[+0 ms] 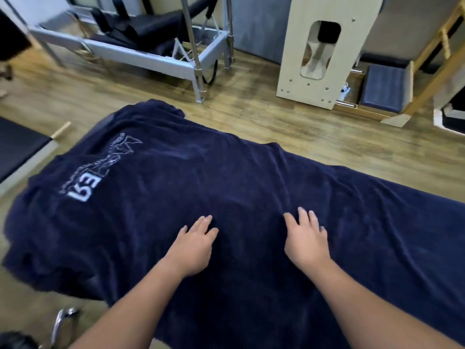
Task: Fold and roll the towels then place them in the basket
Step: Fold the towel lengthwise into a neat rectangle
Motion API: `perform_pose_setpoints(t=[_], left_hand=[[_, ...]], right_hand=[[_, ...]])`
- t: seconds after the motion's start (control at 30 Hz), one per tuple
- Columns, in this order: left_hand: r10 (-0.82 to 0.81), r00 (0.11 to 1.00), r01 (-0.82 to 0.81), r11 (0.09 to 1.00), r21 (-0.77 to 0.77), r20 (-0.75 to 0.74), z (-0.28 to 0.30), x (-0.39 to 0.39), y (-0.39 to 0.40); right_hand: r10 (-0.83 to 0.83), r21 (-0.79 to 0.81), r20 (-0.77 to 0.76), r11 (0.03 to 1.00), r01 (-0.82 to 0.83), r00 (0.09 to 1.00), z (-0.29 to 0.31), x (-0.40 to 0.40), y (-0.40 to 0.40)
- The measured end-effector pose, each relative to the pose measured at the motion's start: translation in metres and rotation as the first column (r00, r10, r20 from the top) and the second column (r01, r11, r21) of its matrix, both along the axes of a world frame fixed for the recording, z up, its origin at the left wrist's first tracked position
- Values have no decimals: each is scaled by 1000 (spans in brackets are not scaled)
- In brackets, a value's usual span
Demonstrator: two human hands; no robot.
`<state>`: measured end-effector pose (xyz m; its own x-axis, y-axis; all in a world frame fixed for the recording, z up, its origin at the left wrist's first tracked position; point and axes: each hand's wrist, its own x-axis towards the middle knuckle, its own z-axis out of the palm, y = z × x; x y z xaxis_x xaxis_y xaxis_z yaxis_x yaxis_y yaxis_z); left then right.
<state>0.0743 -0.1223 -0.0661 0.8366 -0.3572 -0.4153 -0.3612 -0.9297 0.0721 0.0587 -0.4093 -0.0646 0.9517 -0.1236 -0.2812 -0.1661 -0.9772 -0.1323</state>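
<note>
A large navy blue towel (176, 187) with a white printed logo lies spread flat over a raised padded surface, filling the middle of the view. Its left end hangs rumpled over the edge. My left hand (193, 244) rests palm down on the towel with straight fingers. About a hand's width to its right, my right hand (305, 236) also lies flat on the cloth, fingers spread. Neither hand grips the fabric. No basket is in view.
A wooden floor surrounds the surface. A grey metal exercise frame (161, 59) stands at the back left. A pale wooden unit (317, 54) and a padded blue box (385, 88) stand at the back right. A chrome bar (63, 321) shows at the lower left.
</note>
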Motion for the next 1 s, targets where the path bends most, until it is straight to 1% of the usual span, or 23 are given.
perform_pose_setpoints(t=[0.1,0.13,0.2,0.3,0.37,0.43,0.5,0.53,0.6,0.63,0.7,0.73,0.77,0.8,0.83,0.87,0.93,1.0], left_hand=[[76,996,-74,996,39,-39,7,-50,30],[100,994,-98,994,55,-33,8,-65,41],[133,991,-132,987,89,-12,11,-90,59],[183,983,-183,977,109,3,18,-119,83],[181,983,-179,982,65,-14,20,-129,96],[157,987,-158,987,-23,-42,20,-133,111],[79,992,-85,995,-55,-99,20,-132,120],[13,995,-16,1000,-23,-101,19,-131,125],[-110,993,112,993,41,-47,17,-132,130],[-164,986,164,985,49,-9,16,-131,133],[-265,964,263,960,91,1,10,-129,139],[-310,951,308,945,114,-1,9,-127,142],[-359,933,353,927,122,28,7,-126,145],[-379,925,375,917,138,5,7,-126,149],[-384,923,376,913,158,22,10,-126,151],[-386,922,375,903,211,15,7,-125,156],[-389,921,373,899,230,26,6,-123,163],[-354,934,335,915,226,51,9,-121,167]], right_hand=[[141,71,58,987,-145,988,-7,-45,39],[193,96,43,976,-197,980,-8,-57,52],[270,132,-41,956,-263,962,-6,-78,78],[360,125,-154,931,-343,920,3,-106,108],[415,98,-205,910,-403,886,5,-125,123],[441,64,-206,897,-438,873,3,-143,135],[434,42,-157,900,-433,887,-1,-160,142],[424,30,-116,905,-423,898,-4,-167,145],[402,4,0,916,-402,916,-9,-182,150],[383,5,60,923,-384,922,-10,-191,155],[344,13,114,938,-347,932,-10,-207,164],[320,13,104,946,-323,942,-10,-214,169],[293,6,93,956,-295,952,-10,-219,173],[272,-12,86,962,-272,958,-9,-222,177],[267,-32,70,964,-266,961,-9,-223,181],[258,-54,45,965,-256,965,-8,-224,186],[223,-80,-4,972,-222,975,-12,-225,197],[180,-78,-38,980,-182,983,-13,-226,203]])
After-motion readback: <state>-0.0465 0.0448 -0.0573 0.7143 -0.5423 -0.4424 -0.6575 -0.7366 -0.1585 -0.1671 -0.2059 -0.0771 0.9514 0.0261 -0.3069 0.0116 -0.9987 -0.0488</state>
